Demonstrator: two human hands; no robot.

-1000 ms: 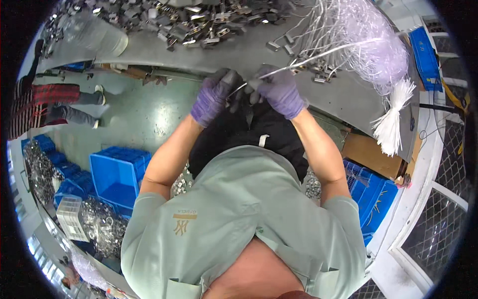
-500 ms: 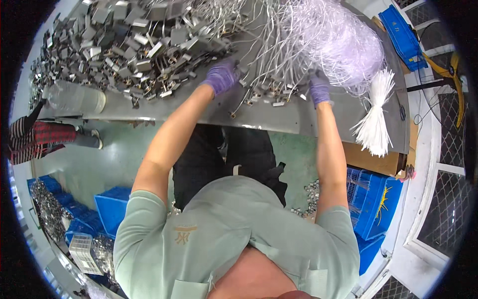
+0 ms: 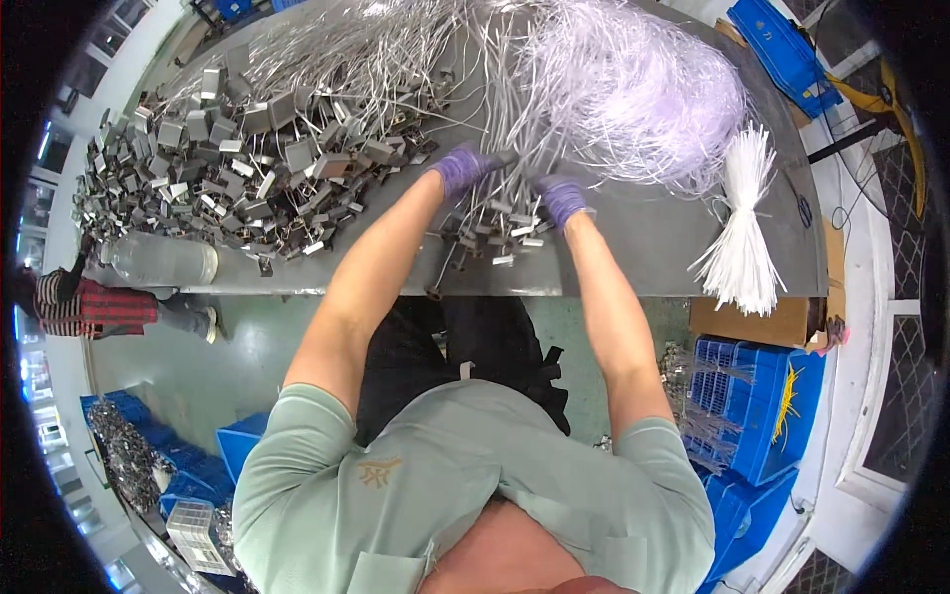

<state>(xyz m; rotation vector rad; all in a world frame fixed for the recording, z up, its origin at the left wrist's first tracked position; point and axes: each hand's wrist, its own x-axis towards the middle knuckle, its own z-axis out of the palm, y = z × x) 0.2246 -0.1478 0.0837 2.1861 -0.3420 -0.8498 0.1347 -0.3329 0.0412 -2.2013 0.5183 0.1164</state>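
Note:
Both my hands wear purple gloves with dark fingertips. My left hand [image 3: 471, 168] reaches from the left to a loose bundle of thin white wires [image 3: 512, 148], its fingers stretched out against it. From the other side my right hand [image 3: 561, 195] touches the same bundle, fingers pointing left and partly hidden among the wires. Small metal-ended connectors [image 3: 503, 259] on these wires lie between my wrists, towards the table's near edge. The wires run back beside a large tangled heap of clear-white wire [image 3: 643, 99].
A big pile of grey block-shaped connectors [image 3: 228, 158] covers the table's left, behind a clear plastic bottle [image 3: 163, 259]. A tied white wire bundle [image 3: 744, 223] lies at the right. Blue crates [image 3: 762, 406] stand below right. Another person [image 3: 99, 305] is at far left.
My right hand has moved left and my left hand slightly right, so they are closer together. The wires between them are drawn into a narrower bundle. The view has shifted.

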